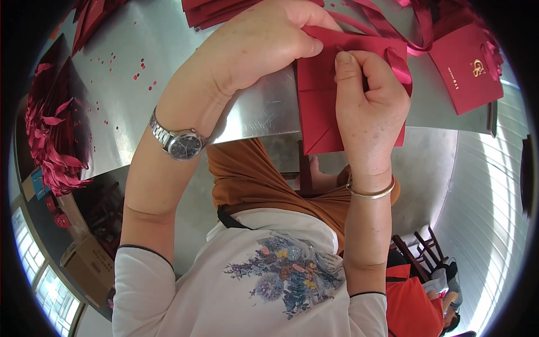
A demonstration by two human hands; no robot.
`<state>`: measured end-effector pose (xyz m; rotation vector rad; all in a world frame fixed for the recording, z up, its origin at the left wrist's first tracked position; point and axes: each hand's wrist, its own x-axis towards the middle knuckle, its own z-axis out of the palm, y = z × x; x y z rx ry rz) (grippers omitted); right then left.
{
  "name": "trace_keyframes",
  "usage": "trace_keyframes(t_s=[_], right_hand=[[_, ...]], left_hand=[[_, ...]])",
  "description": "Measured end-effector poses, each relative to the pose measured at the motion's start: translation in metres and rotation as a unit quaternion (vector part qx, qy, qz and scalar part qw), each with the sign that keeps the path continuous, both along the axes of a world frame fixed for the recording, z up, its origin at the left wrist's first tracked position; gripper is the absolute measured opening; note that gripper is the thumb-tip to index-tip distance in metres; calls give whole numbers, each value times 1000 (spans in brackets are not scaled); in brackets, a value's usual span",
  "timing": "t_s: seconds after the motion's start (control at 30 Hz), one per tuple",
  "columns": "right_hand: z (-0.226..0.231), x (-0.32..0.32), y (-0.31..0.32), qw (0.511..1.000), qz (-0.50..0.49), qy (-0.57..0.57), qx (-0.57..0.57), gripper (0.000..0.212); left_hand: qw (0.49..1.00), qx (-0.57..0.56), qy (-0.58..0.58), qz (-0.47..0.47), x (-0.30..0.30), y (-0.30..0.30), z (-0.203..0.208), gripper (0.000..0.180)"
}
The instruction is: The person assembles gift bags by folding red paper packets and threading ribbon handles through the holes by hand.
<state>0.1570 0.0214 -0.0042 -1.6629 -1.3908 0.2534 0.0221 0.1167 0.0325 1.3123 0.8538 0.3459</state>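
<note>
My left forearm (161,182) slants toward one o'clock, left hand (272,39) with thumb (310,48) toward three; my right forearm (368,227) points to twelve, right hand (375,98) curled, thumb meeting forefinger (377,63).

Looks like a small workshop, perhaps a packing room. Has a broad metal-topped table (264,109), loaded with piles of matching red paper bags (49,137), loose red ribbon (400,70) and a sprinkling of tiny red discs (142,65). Also contains a brown cardboard box (90,267) toward the lower left, a dark wooden chair (409,258) at the lower right and, close to it, another person (412,303) in red. Is bounded on the right by a ribbed pale wall (477,194) and lit through paned windows (56,292).
</note>
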Motion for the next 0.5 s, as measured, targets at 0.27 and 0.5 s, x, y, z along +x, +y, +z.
trace_keyframes(t_s=[0.27,0.5], right_hand=[[10,2,-2,992,-29,91,-78,16],[12,3,0,991,-21,92,-98,16]], left_hand=[[1000,-10,24,2,-1,-1,2,23],[1000,-12,-1,12,-2,-1,1,23]])
